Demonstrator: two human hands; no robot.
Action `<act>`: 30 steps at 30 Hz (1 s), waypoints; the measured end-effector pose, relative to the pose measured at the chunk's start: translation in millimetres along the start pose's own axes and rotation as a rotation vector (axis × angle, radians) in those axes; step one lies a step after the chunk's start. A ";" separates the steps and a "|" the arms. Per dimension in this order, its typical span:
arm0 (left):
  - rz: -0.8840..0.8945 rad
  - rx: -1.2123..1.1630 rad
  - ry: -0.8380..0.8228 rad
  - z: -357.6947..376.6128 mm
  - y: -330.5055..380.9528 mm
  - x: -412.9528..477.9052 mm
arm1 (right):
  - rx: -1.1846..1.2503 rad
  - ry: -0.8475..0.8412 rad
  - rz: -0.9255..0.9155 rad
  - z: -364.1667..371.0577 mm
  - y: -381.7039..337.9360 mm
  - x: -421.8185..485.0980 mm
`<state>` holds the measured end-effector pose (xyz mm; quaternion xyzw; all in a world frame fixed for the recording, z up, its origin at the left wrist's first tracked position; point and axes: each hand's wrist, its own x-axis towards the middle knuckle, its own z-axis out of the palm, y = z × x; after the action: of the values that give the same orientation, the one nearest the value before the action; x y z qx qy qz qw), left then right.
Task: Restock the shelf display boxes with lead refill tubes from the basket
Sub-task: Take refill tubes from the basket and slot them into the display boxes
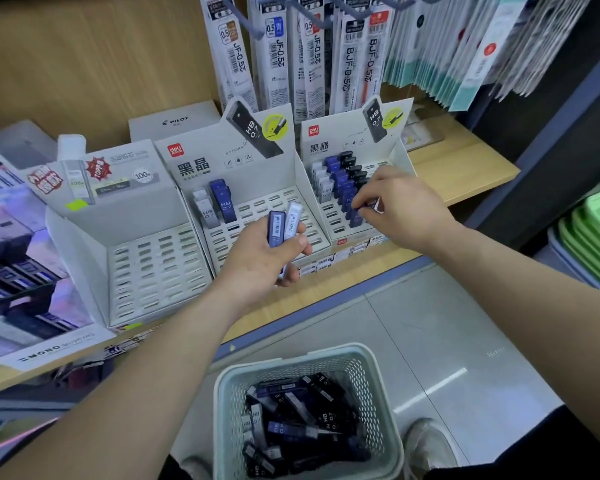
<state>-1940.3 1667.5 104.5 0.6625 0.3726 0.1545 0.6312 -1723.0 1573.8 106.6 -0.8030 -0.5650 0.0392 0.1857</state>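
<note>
The right grip (402, 206) pinches one dark lead refill tube (373, 204) between thumb and fingertips, just above the front slots of the right display box (343, 142), beside its blue column. The tube's long axis appears to lie crosswise, though blur obscures it; seating it likely requires turning it upright. The left grip (262, 263) holds two spare tubes (284, 224) upright over the middle display box (222, 152). More lie in the basket (309, 355).
</note>
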 end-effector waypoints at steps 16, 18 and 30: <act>0.069 -0.021 0.067 -18.3 -1.1 -1.8 | 0.881 -0.141 0.155 6.4 -61.9 6.2; 0.068 -0.016 0.123 -24.2 -2.1 -0.4 | 0.918 -0.143 0.155 6.1 -58.1 6.0; 0.081 -0.002 0.254 -27.9 -5.0 2.7 | 1.003 -0.290 0.163 7.0 -57.3 -0.1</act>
<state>-1958.9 1689.1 103.3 0.6514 0.4220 0.2629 0.5730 -1776.1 1592.3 119.8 -0.6430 -0.4324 0.4298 0.4636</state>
